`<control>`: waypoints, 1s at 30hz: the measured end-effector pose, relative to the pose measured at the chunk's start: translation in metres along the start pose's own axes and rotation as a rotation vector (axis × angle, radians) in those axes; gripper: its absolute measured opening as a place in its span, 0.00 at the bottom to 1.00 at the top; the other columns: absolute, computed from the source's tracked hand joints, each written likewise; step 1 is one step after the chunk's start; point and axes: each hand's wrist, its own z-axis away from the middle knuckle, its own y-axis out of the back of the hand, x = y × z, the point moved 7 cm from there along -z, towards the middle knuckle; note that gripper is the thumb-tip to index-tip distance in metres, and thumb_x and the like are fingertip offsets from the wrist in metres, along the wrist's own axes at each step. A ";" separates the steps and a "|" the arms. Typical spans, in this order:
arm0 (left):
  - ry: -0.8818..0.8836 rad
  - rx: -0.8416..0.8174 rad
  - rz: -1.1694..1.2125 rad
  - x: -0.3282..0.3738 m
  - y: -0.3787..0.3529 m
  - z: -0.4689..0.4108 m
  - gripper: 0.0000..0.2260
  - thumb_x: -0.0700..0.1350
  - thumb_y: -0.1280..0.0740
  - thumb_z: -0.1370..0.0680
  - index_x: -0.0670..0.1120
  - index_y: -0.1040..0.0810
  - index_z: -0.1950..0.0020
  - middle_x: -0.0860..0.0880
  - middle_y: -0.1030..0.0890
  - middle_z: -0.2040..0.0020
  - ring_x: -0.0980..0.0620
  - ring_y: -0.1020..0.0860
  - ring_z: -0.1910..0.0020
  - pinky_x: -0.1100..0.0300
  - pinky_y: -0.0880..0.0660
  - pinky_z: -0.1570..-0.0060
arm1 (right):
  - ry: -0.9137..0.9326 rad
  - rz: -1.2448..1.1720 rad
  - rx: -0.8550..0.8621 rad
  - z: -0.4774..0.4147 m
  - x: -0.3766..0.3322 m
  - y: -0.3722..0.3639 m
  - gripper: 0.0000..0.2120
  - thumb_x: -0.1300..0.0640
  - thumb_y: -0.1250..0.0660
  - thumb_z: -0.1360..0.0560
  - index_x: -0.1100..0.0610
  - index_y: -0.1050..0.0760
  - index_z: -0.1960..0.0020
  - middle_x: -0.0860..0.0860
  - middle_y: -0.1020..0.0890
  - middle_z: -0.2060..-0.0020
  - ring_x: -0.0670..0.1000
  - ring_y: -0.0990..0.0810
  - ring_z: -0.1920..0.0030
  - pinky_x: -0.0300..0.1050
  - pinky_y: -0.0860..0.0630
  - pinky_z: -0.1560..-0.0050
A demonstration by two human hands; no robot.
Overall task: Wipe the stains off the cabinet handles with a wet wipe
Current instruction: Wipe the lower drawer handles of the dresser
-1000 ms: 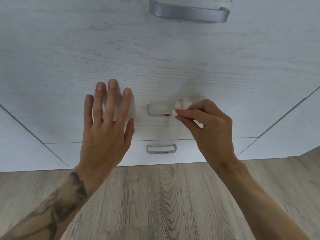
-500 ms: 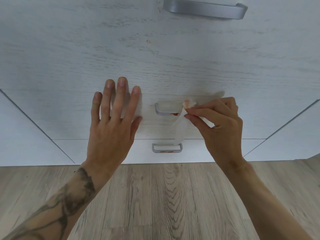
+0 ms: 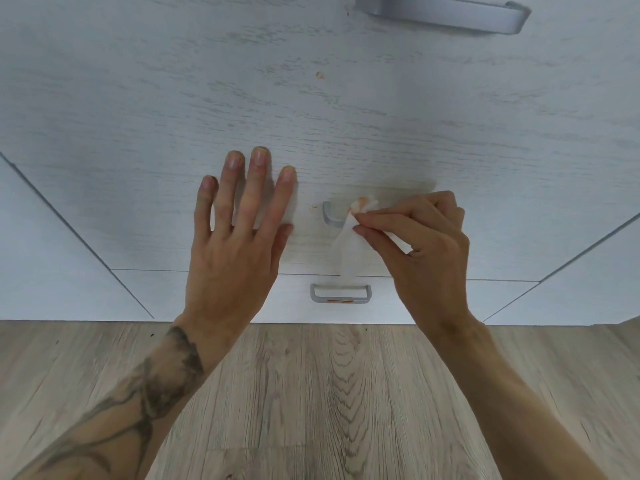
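Observation:
My right hand (image 3: 419, 244) pinches a white wet wipe (image 3: 349, 244) that carries an orange smear at its top. It presses the wipe against the middle cabinet handle (image 3: 330, 216), a small grey metal bar whose right part is hidden by the wipe and fingers. My left hand (image 3: 239, 230) lies flat, fingers spread, on the white drawer front (image 3: 138, 168) just left of that handle. Below, the bottom handle (image 3: 341, 294) shows orange stains along its lower edge. A larger grey top handle (image 3: 446, 12) sits at the upper edge.
A small brown speck (image 3: 319, 75) marks the drawer front above the hands. Neighbouring white cabinet fronts (image 3: 41, 258) flank the drawers on both sides. Wood-look flooring (image 3: 311, 393) runs beneath the cabinets.
The view has shifted left, so the cabinet sits further right in frame. My right hand has slid the wipe left along the middle handle, covering the orange stain. My left hand stays flat.

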 end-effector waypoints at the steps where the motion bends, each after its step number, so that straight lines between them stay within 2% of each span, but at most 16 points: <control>1: 0.001 0.001 0.001 0.000 0.000 0.000 0.32 0.52 0.42 0.09 0.46 0.54 0.11 0.44 0.62 0.12 0.41 0.60 0.13 0.40 0.53 0.14 | 0.009 0.004 -0.004 0.001 0.003 0.003 0.05 0.56 0.21 0.24 0.53 0.12 0.48 0.46 0.14 0.56 0.55 0.24 0.50 0.59 0.28 0.48; 4: 0.005 -0.001 -0.005 0.000 0.000 0.001 0.32 0.52 0.42 0.09 0.46 0.55 0.11 0.44 0.63 0.12 0.41 0.60 0.13 0.40 0.53 0.14 | -0.020 0.024 0.020 0.004 0.011 0.013 0.05 0.56 0.22 0.24 0.54 0.12 0.49 0.46 0.14 0.55 0.54 0.25 0.48 0.61 0.27 0.48; 9: 0.004 -0.004 -0.009 0.000 -0.001 0.000 0.32 0.53 0.42 0.09 0.47 0.56 0.11 0.44 0.64 0.13 0.41 0.61 0.13 0.41 0.53 0.14 | 0.009 0.068 0.033 0.001 -0.005 0.000 0.04 0.54 0.22 0.23 0.53 0.12 0.50 0.47 0.15 0.57 0.56 0.23 0.51 0.55 0.32 0.49; 12: 0.002 -0.007 -0.012 0.000 -0.001 0.000 0.32 0.53 0.42 0.09 0.47 0.55 0.11 0.44 0.64 0.13 0.41 0.62 0.13 0.41 0.54 0.14 | 0.034 0.080 0.027 0.001 0.002 0.007 0.05 0.54 0.22 0.23 0.53 0.12 0.49 0.46 0.14 0.55 0.56 0.23 0.50 0.56 0.31 0.48; 16: 0.004 -0.009 -0.015 0.001 -0.001 0.001 0.31 0.53 0.43 0.09 0.47 0.55 0.11 0.42 0.58 0.12 0.41 0.61 0.13 0.40 0.53 0.14 | -0.038 0.070 0.076 0.006 -0.001 0.005 0.04 0.55 0.22 0.24 0.54 0.12 0.51 0.46 0.15 0.56 0.53 0.25 0.50 0.52 0.32 0.47; 19: 0.000 -0.008 -0.015 0.001 0.000 0.000 0.32 0.53 0.43 0.09 0.47 0.56 0.11 0.42 0.57 0.13 0.41 0.61 0.13 0.41 0.53 0.14 | -0.002 0.058 0.038 0.002 -0.013 -0.008 0.04 0.55 0.22 0.24 0.53 0.11 0.50 0.46 0.15 0.56 0.54 0.24 0.50 0.48 0.35 0.46; 24: -0.007 0.004 -0.003 0.001 0.002 0.000 0.31 0.53 0.42 0.09 0.47 0.53 0.11 0.41 0.53 0.13 0.39 0.56 0.13 0.41 0.51 0.14 | 0.004 0.089 0.070 0.004 -0.001 0.008 0.04 0.54 0.22 0.24 0.54 0.11 0.50 0.46 0.14 0.55 0.55 0.24 0.49 0.54 0.32 0.47; 30: -0.005 0.008 0.000 0.002 0.001 0.000 0.32 0.54 0.42 0.09 0.48 0.55 0.11 0.42 0.54 0.13 0.39 0.54 0.14 0.41 0.51 0.14 | 0.051 0.080 0.026 -0.001 -0.016 -0.007 0.03 0.55 0.22 0.23 0.53 0.12 0.50 0.46 0.14 0.55 0.56 0.23 0.51 0.52 0.33 0.48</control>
